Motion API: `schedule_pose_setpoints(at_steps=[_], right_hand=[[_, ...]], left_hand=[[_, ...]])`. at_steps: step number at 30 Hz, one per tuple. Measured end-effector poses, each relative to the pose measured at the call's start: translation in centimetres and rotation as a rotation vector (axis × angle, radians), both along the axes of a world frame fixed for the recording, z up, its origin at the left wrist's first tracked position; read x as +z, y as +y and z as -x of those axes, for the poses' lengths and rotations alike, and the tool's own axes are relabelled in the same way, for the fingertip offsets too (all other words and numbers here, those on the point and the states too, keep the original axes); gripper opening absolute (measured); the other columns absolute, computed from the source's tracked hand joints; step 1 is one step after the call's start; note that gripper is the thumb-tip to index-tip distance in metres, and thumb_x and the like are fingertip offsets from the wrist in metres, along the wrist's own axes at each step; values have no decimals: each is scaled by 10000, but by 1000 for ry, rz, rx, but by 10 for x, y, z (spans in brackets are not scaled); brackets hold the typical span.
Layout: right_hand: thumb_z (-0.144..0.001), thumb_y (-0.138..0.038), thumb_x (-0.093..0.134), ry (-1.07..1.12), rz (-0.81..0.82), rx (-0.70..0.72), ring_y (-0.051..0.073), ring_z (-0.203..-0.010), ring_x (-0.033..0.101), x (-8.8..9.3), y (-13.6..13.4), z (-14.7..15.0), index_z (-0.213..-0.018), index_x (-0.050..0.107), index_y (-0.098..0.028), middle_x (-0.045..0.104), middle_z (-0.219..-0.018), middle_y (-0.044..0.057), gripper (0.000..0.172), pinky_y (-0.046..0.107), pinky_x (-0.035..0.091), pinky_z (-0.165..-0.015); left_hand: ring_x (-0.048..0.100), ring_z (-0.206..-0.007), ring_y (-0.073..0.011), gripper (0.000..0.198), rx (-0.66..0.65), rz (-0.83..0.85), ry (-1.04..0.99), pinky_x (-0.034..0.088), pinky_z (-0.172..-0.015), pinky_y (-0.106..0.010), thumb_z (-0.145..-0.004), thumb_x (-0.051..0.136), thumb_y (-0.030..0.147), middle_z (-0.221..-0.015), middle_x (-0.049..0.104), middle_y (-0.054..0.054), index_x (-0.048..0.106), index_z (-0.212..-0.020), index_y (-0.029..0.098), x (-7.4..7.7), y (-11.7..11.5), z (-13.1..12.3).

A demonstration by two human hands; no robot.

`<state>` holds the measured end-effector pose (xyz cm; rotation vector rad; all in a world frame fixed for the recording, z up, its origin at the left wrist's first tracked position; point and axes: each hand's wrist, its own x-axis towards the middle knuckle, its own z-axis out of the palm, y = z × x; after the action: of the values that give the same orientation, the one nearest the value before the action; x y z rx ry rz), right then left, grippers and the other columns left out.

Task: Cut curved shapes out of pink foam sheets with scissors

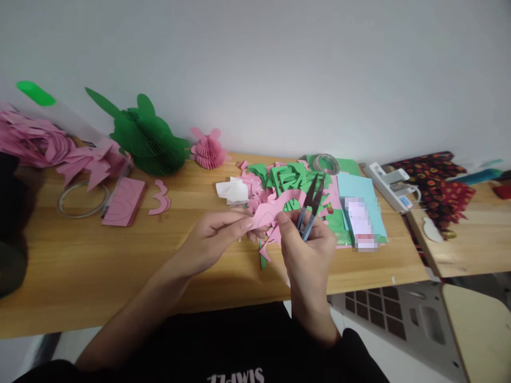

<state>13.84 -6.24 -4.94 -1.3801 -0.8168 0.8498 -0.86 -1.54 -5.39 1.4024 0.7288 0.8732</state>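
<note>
My left hand (215,236) pinches a curved pink paper piece (271,210) over the wooden table (120,266). My right hand (309,250) is closed round small blue-handled snips (311,207), whose dark blades point up and away, and its fingertips also touch the pink piece. Both hands meet just in front of a heap of pink and green paper scraps (287,183).
A green honeycomb paper figure (147,138) and a small pink one (207,149) stand by the wall. Pink cut-outs (123,201) and a wire ring (82,199) lie left. A tape roll (325,162), light blue sheets (357,194), a white stapler-like tool (389,183) and patterned cloth (439,186) sit right.
</note>
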Motion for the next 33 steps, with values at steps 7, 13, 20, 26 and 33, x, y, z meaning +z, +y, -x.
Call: schedule_pose_setpoints(at_steps=[7,13,20,26,33], right_hand=[[-781,-403,732,52,15,110,79,-374,317,-3,0,-1,-744,668,-208,401,-458,-82,208,223,300,-380],[-902,-596,499,127,83,428,78,-358,253,-19,-11,-12,-716,612,-187,331,-430,-79,463,226,215,-359],[-890,-682,416,287,242,563,61,-290,195,-12,-9,-6,-639,515,-200,310,-370,-96,553,197,147,-291],[-885,-670,447,387,238,571,39,-260,133,-5,-6,-3,-624,468,-208,274,-346,-123,532,168,100,-253],[-889,-659,456,380,232,556,38,-271,146,-4,-5,0,-614,468,-204,269,-349,-121,532,167,104,-265]], left_hand=[[608,-613,-131,122,200,171,-19,492,-604,-235,-774,653,185,-619,674,15,706,-665,188,3,-5,-12],[666,-750,-146,109,375,300,-222,525,-752,-257,-808,674,258,-741,735,1,745,-740,212,-4,-6,-16],[664,-724,-144,104,385,236,-128,515,-681,-238,-785,684,248,-718,734,0,736,-708,200,-2,-6,-21],[581,-586,-133,194,380,104,47,453,-534,-232,-756,664,249,-583,648,9,655,-576,179,6,-8,-20],[551,-566,-131,226,358,73,52,424,-508,-239,-776,646,257,-563,613,12,620,-564,185,5,-7,-19]])
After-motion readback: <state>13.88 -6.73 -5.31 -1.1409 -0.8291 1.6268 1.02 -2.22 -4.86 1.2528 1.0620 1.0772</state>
